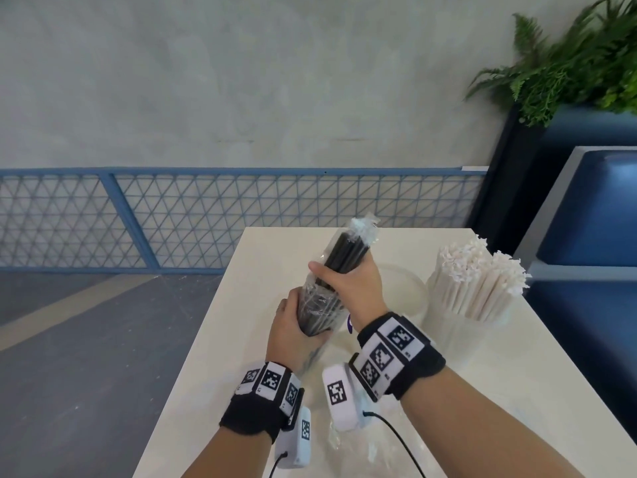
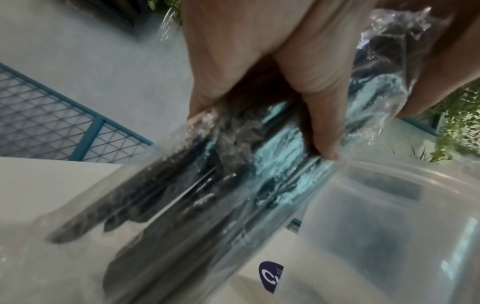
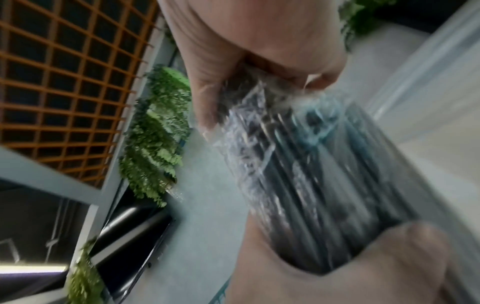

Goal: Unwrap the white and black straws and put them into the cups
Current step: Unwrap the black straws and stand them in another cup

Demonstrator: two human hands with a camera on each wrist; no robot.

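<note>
A bundle of black straws [image 1: 344, 251] in a clear plastic wrapper [image 1: 363, 226] is held tilted above the white table [image 1: 517, 374]. My left hand [image 1: 293, 331] grips the bundle's lower end through the plastic. My right hand [image 1: 348, 286] grips its middle, with the crumpled wrapper top sticking out above. The wrapped black straws [image 2: 207, 195] fill the left wrist view, and the black straws [image 3: 324, 185] look blurred in the right wrist view. White straws [image 1: 475, 270] stand unwrapped in a clear cup [image 1: 458, 326] at the right. A second clear cup [image 1: 406, 281] stands behind my right hand.
A loose piece of clear plastic [image 1: 365, 446] lies on the table near its front edge. A blue mesh railing [image 1: 206, 219] runs behind the table. A dark planter with ferns [image 1: 551, 63] and a blue seat [image 1: 593, 208] stand at the right.
</note>
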